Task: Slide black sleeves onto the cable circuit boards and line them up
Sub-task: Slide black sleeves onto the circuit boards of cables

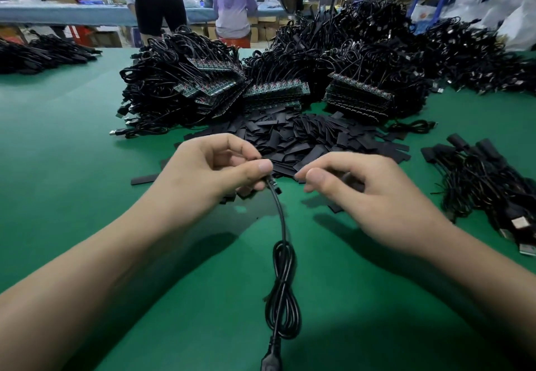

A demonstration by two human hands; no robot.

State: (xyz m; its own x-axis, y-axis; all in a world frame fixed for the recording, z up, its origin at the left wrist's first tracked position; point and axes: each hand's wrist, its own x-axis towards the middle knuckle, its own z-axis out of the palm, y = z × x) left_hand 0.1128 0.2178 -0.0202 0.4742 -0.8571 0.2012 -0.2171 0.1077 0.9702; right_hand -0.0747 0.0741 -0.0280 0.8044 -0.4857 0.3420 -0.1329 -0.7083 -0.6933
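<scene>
Hands at the center of the frame, over the green table (87,144), with one cable between them.

Our left hand (220,167) pinches the upper end of the cable (282,225) between thumb and forefinger; its coil and plug lie at bottom center. Our right hand (374,196) is just beside it, fingers curled, and we cannot tell if it holds something. The pile of black sleeves (304,138) lies just behind both hands, and the stacked circuit boards (275,92) are behind it.
</scene>
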